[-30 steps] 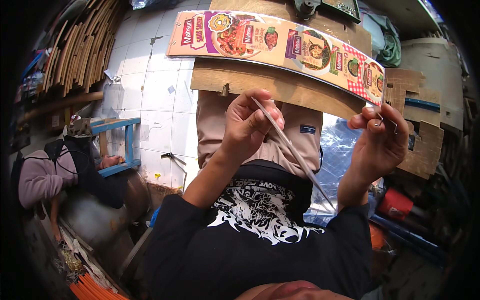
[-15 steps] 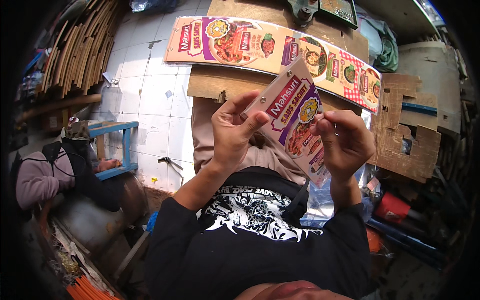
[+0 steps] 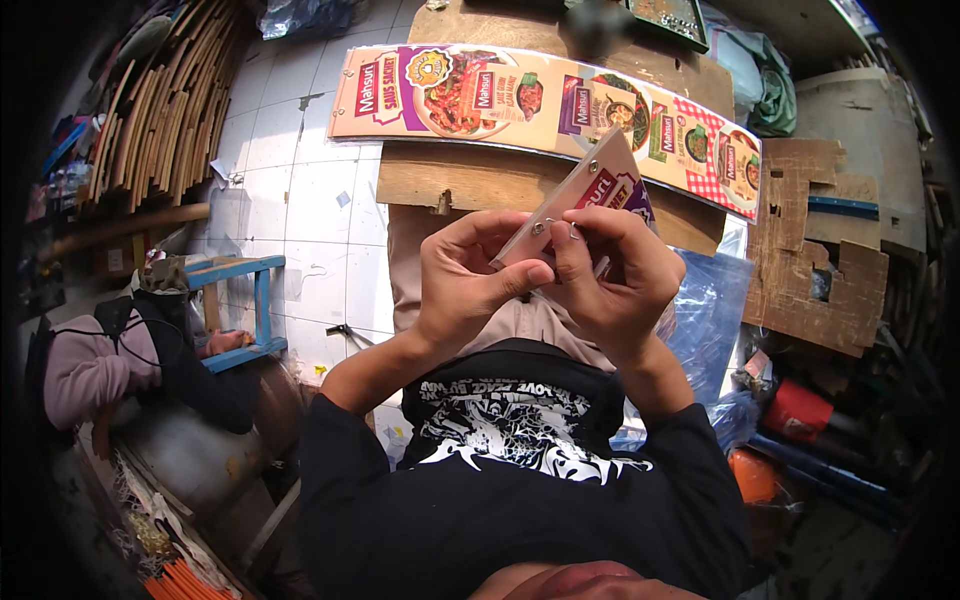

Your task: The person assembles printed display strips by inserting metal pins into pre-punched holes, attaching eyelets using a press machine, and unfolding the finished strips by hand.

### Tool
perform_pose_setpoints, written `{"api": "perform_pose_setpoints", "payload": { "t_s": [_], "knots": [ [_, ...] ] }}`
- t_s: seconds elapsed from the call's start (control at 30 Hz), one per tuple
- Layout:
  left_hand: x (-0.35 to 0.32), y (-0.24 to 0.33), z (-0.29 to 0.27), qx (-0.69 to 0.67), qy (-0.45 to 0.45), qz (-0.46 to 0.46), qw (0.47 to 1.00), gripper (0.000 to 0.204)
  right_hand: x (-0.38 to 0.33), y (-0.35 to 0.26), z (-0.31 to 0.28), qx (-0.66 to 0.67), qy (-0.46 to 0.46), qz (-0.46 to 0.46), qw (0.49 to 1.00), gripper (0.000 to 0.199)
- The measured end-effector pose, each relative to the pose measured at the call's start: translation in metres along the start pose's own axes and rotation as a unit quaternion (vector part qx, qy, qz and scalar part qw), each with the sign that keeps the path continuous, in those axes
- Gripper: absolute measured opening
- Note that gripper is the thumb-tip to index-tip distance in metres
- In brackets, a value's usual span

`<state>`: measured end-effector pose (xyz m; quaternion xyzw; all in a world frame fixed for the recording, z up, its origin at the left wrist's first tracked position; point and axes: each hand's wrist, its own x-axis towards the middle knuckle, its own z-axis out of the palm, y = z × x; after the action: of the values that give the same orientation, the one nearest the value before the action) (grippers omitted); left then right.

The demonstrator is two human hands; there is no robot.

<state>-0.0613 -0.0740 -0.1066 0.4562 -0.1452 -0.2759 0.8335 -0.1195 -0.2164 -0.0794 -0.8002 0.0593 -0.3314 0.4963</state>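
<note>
My left hand (image 3: 468,275) grips the lower left edge of a printed sign panel (image 3: 612,165), thumb on one side and fingers behind. The panel is tilted up, beige with purple and red food artwork, and has metal eyelets along its short end. Fingers pinched, my right hand (image 3: 625,280) holds a small thin metal hook (image 3: 574,230) right beside the lower eyelet (image 3: 538,228). Whether the hook passes through the eyelet I cannot tell. Beyond my hands, similar long printed panels (image 3: 545,90) lie stacked on a wooden bench (image 3: 480,178).
A dark tray of small metal parts (image 3: 672,18) sits at the bench's far end. Cut brown boards (image 3: 815,240) stand to the right, above a red object (image 3: 798,410). At left are a blue-framed stool (image 3: 265,305), a person's sleeve (image 3: 100,365) and stacked wooden strips (image 3: 165,100).
My right hand has moved left with the metal hook, from over the panel's artwork to its eyelet end. The held panel has turned more edge-on.
</note>
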Motion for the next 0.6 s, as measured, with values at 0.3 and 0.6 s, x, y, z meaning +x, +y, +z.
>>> {"api": "perform_pose_setpoints", "payload": {
  "t_s": [0.3,0.6],
  "knots": [
    [-0.001,-0.0045,0.0043,-0.027,0.005,0.021,0.999,0.043,-0.0022,0.0007,-0.0005,-0.005,0.024,-0.003,1.0,0.013],
    [-0.0031,-0.0046,0.0026,-0.029,-0.003,0.025,0.999,0.042,-0.0046,0.0005,-0.0007,0.006,0.017,0.007,1.0,0.012]
  ]
}}
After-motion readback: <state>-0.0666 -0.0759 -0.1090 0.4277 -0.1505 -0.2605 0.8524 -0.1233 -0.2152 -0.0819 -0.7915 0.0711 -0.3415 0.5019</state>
